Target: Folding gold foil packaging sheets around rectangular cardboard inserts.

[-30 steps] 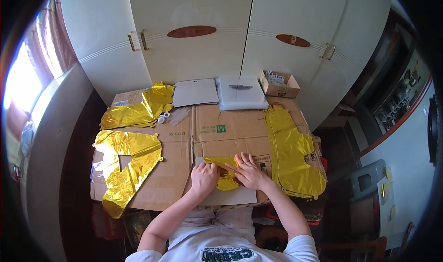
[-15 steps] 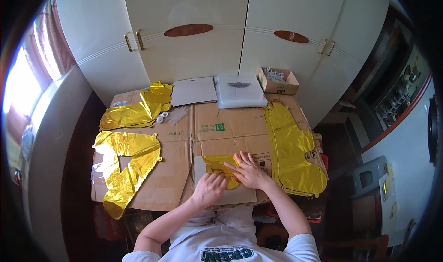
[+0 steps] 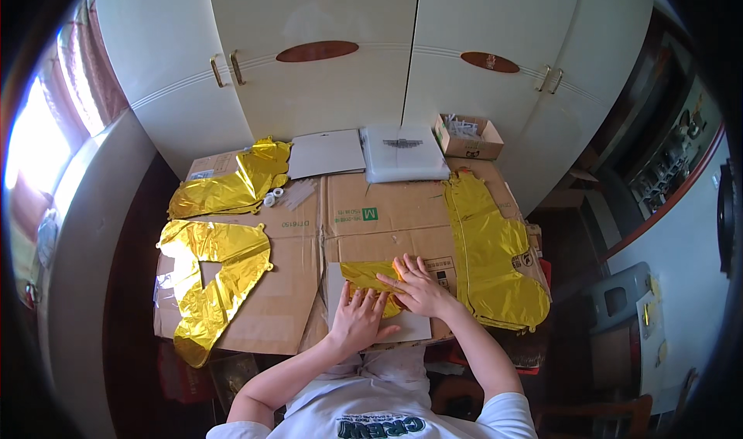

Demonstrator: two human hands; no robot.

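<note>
A folded gold foil balloon [image 3: 364, 271] lies on a pale flat card [image 3: 410, 327] at the near middle of the cardboard-covered table. My left hand [image 3: 359, 313] rests flat over the foil's lower left part, fingers spread and pointing away from me. Just to its right, my right hand [image 3: 419, 290] presses on the foil's right side, palm down, its fingers stretched out. The two hands almost meet over the foil and hide much of it. Something orange shows beside the right hand's fingers; I cannot make out what it is.
Flat gold foil balloons lie at the near left [image 3: 236, 265], the far left [image 3: 220, 190] and the right [image 3: 491, 245]. Along the back are grey-white cards [image 3: 326, 153], a stack of clear plastic bags [image 3: 404, 160] and a small open carton [image 3: 469, 146]. White rolls [image 3: 269, 201] sit by thin clear strips [image 3: 299, 194].
My left hand has opened from a closed, curled shape and now lies flat on the foil with fingers spread. My right hand stays nearly in place.
</note>
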